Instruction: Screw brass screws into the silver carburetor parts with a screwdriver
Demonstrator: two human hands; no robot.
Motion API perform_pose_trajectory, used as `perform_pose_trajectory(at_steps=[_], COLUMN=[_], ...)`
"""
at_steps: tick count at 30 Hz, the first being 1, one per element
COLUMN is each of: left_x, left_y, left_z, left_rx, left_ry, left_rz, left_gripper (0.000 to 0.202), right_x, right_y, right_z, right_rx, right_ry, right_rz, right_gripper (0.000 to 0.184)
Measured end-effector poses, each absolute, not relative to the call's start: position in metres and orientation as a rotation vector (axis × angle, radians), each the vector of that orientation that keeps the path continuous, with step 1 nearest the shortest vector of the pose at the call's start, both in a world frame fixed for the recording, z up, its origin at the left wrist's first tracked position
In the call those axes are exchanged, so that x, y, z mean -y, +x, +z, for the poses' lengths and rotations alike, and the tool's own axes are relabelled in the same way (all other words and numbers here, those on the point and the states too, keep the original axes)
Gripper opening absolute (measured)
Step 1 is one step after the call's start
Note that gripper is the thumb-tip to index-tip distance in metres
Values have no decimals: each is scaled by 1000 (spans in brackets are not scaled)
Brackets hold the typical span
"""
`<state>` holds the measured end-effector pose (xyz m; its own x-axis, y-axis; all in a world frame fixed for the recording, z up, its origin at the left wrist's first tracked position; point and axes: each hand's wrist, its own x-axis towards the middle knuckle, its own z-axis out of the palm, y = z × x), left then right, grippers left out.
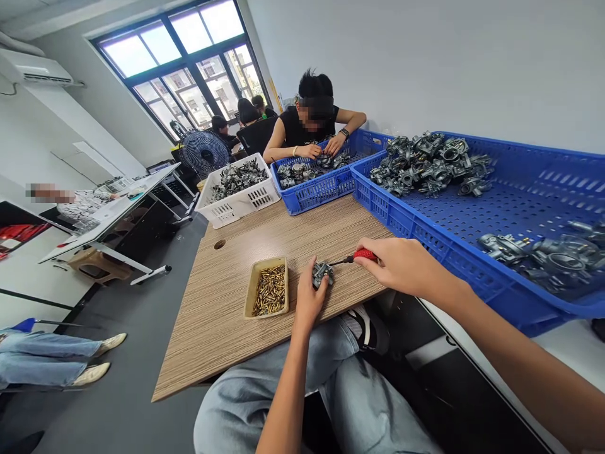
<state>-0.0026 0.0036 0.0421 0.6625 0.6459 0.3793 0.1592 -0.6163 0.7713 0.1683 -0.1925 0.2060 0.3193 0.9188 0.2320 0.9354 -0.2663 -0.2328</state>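
My left hand (311, 293) is closed around a small grey metal carburetor (322, 273), holding it just above the near edge of the wooden table (222, 296). In my right hand (397, 261) is a screwdriver (365, 255) with a red handle and dark shaft. Its shaft points left, and the tip meets the carburetor's right side; the exact contact spot is too small to make out. Left of my left hand stands a cream tub (247, 296) filled with small brass-coloured parts (270, 290).
A large blue crate (425, 230) with piled carburetors (425, 161) borders the table's right side. Behind are a smaller blue crate (316, 200) and a white basket (231, 211), both holding metal parts. A co-worker (307, 120) reaches into the smaller crate. A fan (204, 152) stands beyond.
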Motion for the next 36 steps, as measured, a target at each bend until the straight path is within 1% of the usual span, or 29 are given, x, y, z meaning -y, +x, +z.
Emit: perform_pose_trajectory(at_steps=[3, 6, 28, 31, 36], left_x=[-3, -3, -1, -1, 0], left_y=[-3, -3, -3, -3, -3], left_z=[42, 43, 48, 48, 49], left_rx=[-601, -624, -649, -647, -659], left_ry=[2155, 2145, 2136, 2139, 2132], left_rz=[850, 846, 871, 877, 874], left_gripper=[61, 61, 52, 52, 52], right_x=[193, 191, 182, 184, 192], right_y=[166, 162, 156, 154, 151], right_z=[209, 209, 201, 200, 204], right_rx=[1644, 1628, 1628, 1632, 1675], right_ry=[-2383, -2445, -2477, -2438, -2317], right_rz=[-118, -118, -79, -62, 41], right_gripper=[37, 44, 51, 46, 24])
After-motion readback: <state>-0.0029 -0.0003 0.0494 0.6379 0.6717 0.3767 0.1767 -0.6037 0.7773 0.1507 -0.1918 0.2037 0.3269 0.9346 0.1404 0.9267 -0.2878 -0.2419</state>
